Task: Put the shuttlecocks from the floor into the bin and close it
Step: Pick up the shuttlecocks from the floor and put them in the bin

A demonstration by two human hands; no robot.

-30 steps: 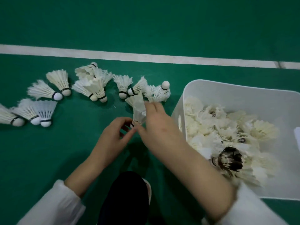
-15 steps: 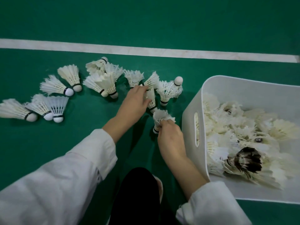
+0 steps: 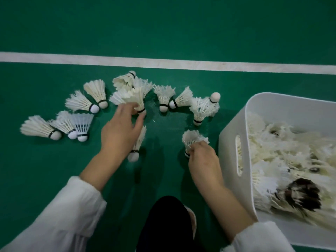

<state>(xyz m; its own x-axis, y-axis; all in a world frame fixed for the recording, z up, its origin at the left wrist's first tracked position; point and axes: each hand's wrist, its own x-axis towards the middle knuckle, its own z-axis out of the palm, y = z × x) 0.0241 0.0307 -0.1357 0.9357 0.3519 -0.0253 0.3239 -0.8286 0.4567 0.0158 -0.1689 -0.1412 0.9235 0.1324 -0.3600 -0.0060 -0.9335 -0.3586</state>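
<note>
— Which way is the one in the right hand (image 3: 202,159) pointing?
— The ruffled shuttlecock (image 3: 193,140) is standing almost on end, with its cork toward the wrist and its feather skirt flaring out past the fingertips. Its long axis is running along the line of the fingers.
— And the grip?
— Thumb and curled fingers are pinching it low on the skirt, by the black band. The bin (image 3: 234,135) is sitting just beside that hand's outer edge. It is smooth white plastic with rounded corners and a slot handle, and it is holding a heap of feathered shuttlecocks (image 3: 272,148).
— What is the left hand (image 3: 121,132) doing?
— It is reaching forward with the fingers loosely spread and the thumb standing apart. The fingertips are touching the cork end of a fanned shuttlecock (image 3: 137,98), but they are blurring there, so I cannot tell whether they are closing on it.
— Is anything lying under the palm?
— A slim shuttlecock (image 3: 139,142) is lying below the thumb, cork toward the wrist.
— And around it?
— Loose shuttlecocks (image 3: 78,102) are lying either side of those fingertips on the matte green floor (image 3: 163,24). They are showing stiff ribbed feathers and rounded corks.
</note>
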